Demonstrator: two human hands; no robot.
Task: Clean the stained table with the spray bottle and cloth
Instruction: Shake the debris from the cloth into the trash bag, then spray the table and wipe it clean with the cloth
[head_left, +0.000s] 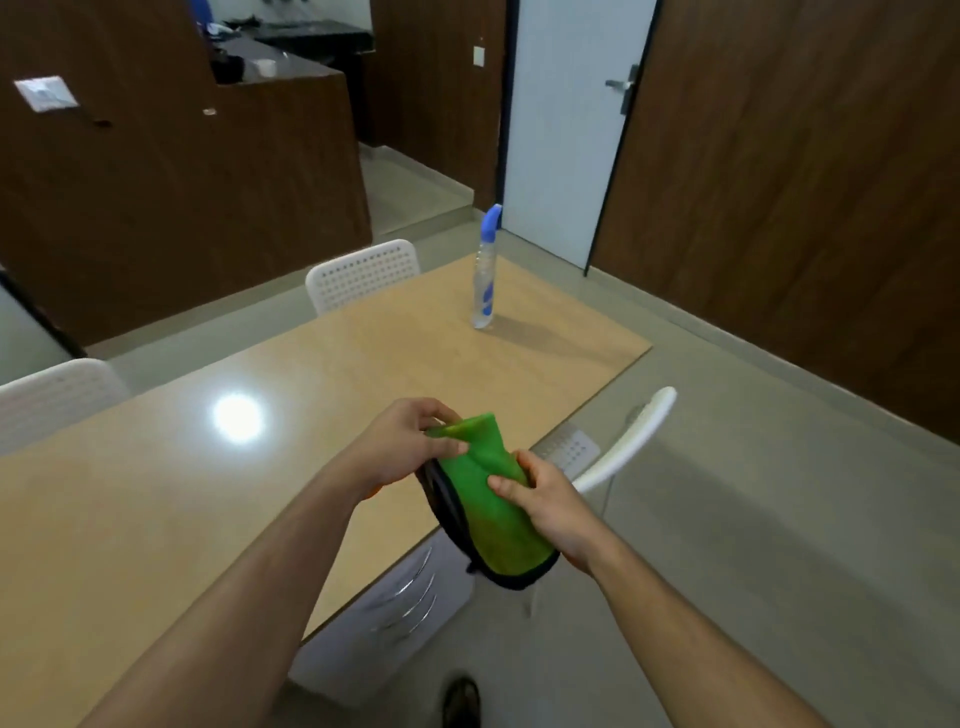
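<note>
Head view, and we start right at the fingers: the left hand (402, 447) pinches the top edge of the green cloth (491, 506) between thumb and fingertips, while the right hand (545, 501) clamps the cloth's side, thumb on top and fingers curled behind. Both hands are gripping the same cloth, held in the air just past the near edge of the table (156, 493), and it hangs down folded with a dark border along its lower edge. Out from the hands, the tan tabletop is glossy, with a bright ceiling-light glare on it; no stain stands out from this angle. Well apart from the hands, the spray bottle (485, 275) stands upright near the table's far corner, clear body with a blue top, untouched. White chairs (363, 273) sit around the table, and a shoe (461, 701) shows on the floor below. My read: this is the preparing step, getting the cloth folded or opened for wiping. The next move likely calls for freeing one hand, reaching across the table for the bottle and wetting the surface before the cloth goes down. As for labels, the bottle shows blue markings, but they are too small and blurred to read.
</note>
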